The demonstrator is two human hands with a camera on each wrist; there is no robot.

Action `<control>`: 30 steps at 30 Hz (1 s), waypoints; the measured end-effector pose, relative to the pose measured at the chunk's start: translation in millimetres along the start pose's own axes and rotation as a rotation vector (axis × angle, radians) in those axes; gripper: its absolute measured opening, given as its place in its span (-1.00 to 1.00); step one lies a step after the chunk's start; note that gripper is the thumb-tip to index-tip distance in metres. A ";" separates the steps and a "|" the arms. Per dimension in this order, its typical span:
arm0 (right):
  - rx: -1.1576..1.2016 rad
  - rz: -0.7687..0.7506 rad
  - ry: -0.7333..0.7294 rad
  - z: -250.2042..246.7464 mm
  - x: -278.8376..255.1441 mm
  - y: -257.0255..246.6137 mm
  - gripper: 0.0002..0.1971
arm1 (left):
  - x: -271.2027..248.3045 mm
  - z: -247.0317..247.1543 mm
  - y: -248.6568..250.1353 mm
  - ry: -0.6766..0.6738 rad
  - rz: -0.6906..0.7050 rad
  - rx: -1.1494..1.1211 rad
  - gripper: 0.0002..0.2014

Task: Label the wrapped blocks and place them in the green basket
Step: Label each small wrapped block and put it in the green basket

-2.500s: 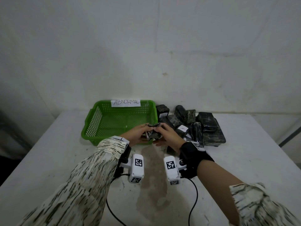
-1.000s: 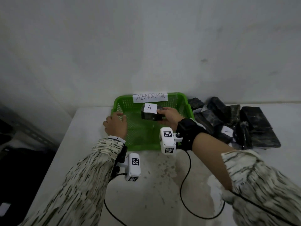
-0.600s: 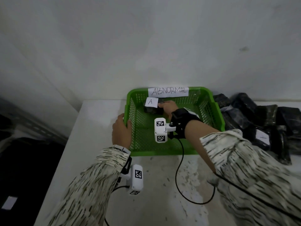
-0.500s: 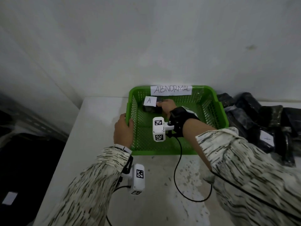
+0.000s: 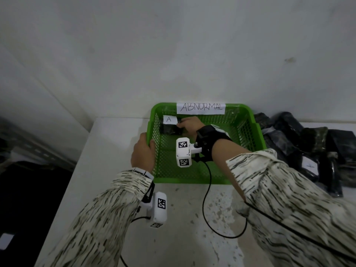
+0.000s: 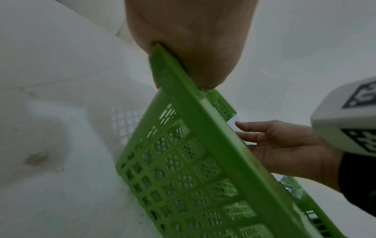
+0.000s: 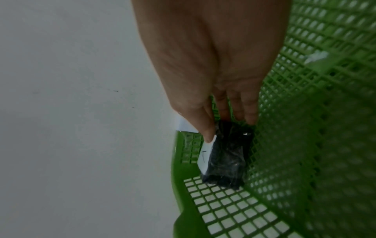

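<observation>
at the green basket's far left corner, the right hand pinches the labelled wrapped block while the left hand grips the rim; releasing it likely comes next.

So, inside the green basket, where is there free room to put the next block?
The mesh floor of the green basket is bare from the labelled block in the far-left corner to the near and right walls. The right hand crowds that corner; the left hand grips the left rim.
</observation>
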State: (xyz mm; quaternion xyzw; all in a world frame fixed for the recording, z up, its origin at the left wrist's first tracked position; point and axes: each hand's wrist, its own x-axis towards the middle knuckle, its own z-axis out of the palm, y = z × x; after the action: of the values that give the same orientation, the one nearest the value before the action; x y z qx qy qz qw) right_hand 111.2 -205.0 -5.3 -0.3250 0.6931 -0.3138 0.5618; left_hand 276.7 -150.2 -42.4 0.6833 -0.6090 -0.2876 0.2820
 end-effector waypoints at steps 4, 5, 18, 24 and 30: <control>-0.124 -0.045 -0.083 -10.1 -7.2 4.4 -0.38 | 2.7 -2.9 1.3 -0.063 -0.049 0.081 -0.68; -0.144 -0.064 -0.081 -12.3 -9.2 6.6 -0.36 | 2.6 -3.2 3.4 -0.065 -0.067 0.114 -0.65; -0.609 -0.597 0.245 -113.0 -85.7 48.7 -0.64 | -69.7 30.6 93.8 -0.072 0.033 0.252 -0.51; -0.536 -0.400 0.501 -197.7 -125.0 87.2 -0.58 | -122.8 97.2 144.5 -0.281 0.162 0.239 -0.68; -0.664 -0.142 0.611 -258.6 -147.9 141.2 -0.59 | -174.2 155.9 164.9 -0.411 0.135 0.442 -0.54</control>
State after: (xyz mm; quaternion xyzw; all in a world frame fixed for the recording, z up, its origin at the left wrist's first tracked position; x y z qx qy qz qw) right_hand -133.4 15.4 11.3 -0.4267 0.8660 -0.1940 0.1741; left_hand 35.3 1.2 -17.7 0.6136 -0.7450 -0.2611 0.0159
